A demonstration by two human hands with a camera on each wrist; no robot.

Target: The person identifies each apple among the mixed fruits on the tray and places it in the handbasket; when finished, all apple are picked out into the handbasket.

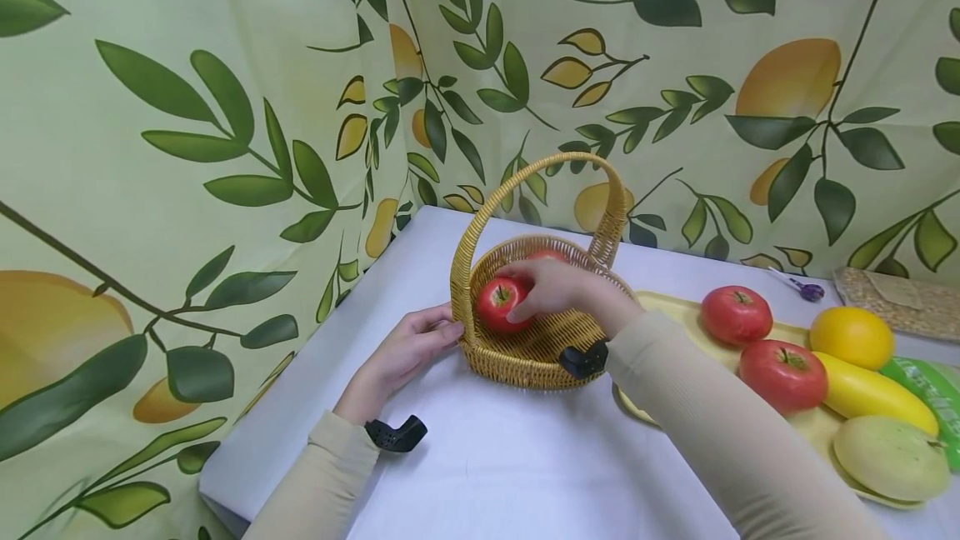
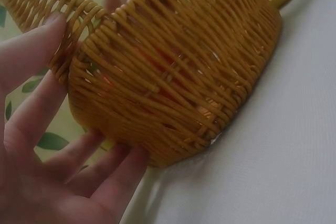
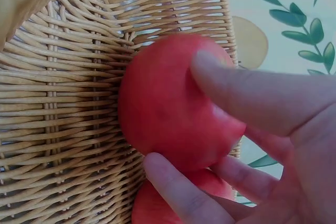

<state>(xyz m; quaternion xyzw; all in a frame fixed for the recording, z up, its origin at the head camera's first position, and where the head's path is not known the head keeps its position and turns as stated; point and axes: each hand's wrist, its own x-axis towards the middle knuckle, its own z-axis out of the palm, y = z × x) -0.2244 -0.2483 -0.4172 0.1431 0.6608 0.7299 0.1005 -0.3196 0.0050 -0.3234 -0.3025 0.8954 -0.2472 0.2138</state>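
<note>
A wicker basket (image 1: 525, 373) with a tall arched handle stands on the white table. Inside it, my right hand (image 1: 555, 286) holds a red apple (image 1: 498, 303) near the basket's left wall, thumb on one side and fingers on the other, as the right wrist view shows. A second red apple (image 3: 157, 203) lies in the basket right beside it, partly hidden by the fingers. At the foot of the handle my left hand (image 1: 408, 348) grips the basket from outside; in the left wrist view its thumb (image 2: 39, 45) lies against the weave.
Right of the basket, a yellow tray (image 1: 675, 307) carries two red apples (image 1: 783, 375), an orange (image 1: 851, 337), a long yellow fruit (image 1: 873, 394) and a pale green melon (image 1: 891, 457). Beyond lie a green packet (image 1: 930, 394), a woven mat (image 1: 900, 302) and a small purple-tipped item (image 1: 810, 292).
</note>
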